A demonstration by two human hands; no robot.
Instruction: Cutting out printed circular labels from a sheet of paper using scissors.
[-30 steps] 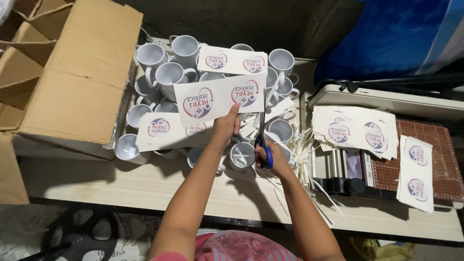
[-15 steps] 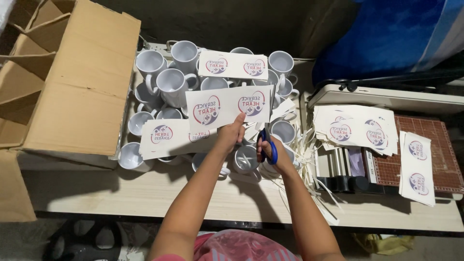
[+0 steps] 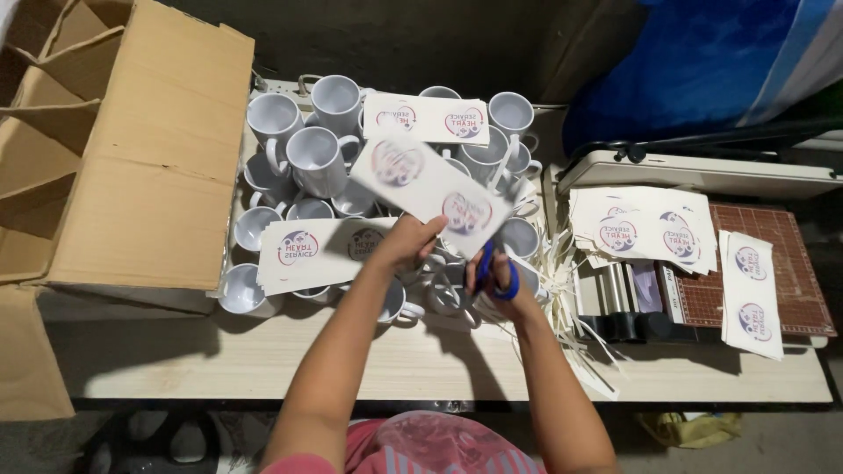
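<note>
Brown cardboard, an open box (image 3: 132, 149), is seen far out to the left of the grip, with white mugs (image 3: 316, 158) crowded between it and the hands. A printed sheet (image 3: 312, 250) is laid across the mugs just left of the grip. The left hand (image 3: 411, 241) is closed on the near edge of a blurred paper strip (image 3: 430, 189), which is held tilted above the mugs. Just right of it, the right hand (image 3: 502, 285) is clamped around blue-handled scissors (image 3: 486, 268), whose blades are met by the strip's lower right end. Thin paper offcuts (image 3: 571, 290) are scattered right of the grip. Farther right, more printed sheets (image 3: 645, 228) are stacked on a paper cutter (image 3: 790, 263).
</note>
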